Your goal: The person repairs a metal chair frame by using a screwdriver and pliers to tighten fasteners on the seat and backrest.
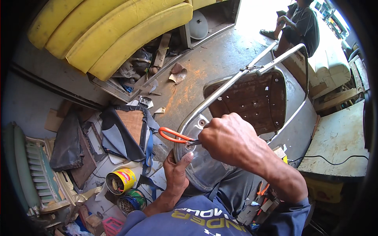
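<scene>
A tubular metal chair frame (221, 91) lies across my view with a worn brown panel (246, 103) and, nearer me, a curved silver metal plate (195, 169) with holes. My left hand (176, 177) is closed on the plate's left edge, its thumb below a small hole. My right hand (222, 135) is in a fist at the dark metal end of an orange-handled tool (169, 133), whose looped handles point left over the plate; the tip at the hole is mostly hidden by my fingers.
Yellow cushions (114, 39) are stacked upper left. A seated person (303, 27) is top right beside a white padded piece (328, 67). Padded boards (124, 131), cans (120, 181) and scrap crowd the left. A board (334, 137) with a cable stands right; orange-handled tools (263, 190) lie lower right.
</scene>
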The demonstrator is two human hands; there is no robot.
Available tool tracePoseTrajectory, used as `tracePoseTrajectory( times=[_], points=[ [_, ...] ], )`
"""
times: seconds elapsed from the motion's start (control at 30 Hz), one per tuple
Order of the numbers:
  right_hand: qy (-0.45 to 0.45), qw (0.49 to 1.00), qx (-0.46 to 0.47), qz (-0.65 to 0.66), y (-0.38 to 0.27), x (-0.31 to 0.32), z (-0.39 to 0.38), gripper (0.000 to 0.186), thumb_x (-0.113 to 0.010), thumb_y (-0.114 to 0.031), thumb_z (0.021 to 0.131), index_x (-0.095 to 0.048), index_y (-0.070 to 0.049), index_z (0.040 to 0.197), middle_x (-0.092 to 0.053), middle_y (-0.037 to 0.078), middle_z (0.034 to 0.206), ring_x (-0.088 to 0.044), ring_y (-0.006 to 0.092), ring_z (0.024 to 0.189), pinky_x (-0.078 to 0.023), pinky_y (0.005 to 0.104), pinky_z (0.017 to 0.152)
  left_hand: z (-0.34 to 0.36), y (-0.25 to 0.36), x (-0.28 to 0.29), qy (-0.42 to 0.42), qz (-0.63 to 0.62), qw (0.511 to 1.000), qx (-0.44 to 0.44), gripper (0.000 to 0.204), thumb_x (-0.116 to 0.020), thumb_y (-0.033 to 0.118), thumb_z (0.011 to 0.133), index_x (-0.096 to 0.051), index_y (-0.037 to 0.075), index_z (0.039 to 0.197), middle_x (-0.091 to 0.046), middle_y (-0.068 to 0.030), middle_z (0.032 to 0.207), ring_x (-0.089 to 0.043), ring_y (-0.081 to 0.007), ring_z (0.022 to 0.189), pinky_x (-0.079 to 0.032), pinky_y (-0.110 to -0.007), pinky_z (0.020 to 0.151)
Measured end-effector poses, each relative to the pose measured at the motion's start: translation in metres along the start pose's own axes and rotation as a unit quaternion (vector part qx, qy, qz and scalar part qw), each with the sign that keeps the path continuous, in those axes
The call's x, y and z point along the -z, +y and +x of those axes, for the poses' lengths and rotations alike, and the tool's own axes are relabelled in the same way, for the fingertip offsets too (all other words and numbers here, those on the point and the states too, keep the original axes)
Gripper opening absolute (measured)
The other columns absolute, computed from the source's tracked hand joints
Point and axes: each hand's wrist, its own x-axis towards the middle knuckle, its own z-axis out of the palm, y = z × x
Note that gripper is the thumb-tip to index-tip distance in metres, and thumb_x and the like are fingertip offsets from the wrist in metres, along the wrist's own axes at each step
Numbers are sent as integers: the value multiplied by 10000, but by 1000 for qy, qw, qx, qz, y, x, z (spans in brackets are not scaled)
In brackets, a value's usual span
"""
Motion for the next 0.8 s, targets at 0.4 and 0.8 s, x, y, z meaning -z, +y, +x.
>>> tracePoseTrajectory(
  times=[0.4, 0.8],
  points=[
    [130, 986, -30, -101, -63, -44, -20, 201, -637, -151, 843, -665, -19, 694, -605, 91, 721, -661, 189, 619, -496, 361, 466, 8, -14, 15, -45, 45, 997, -40, 267, -714, -6, 883, -682, 23, 1147, -712, -46, 1043, -685, -116, 900, -557, -283, 833],
    [222, 950, -177, 129, -27, -50, -65, 79, -650, -129, 848, -653, -57, 817, -699, 83, 805, -735, 272, 658, -562, 399, 511, -1, 7, -6, -23, -15, 1000, 6, 328, -716, -6, 862, -678, -6, 1188, -713, -56, 1072, -665, -123, 947, -522, -282, 897]
  ],
)
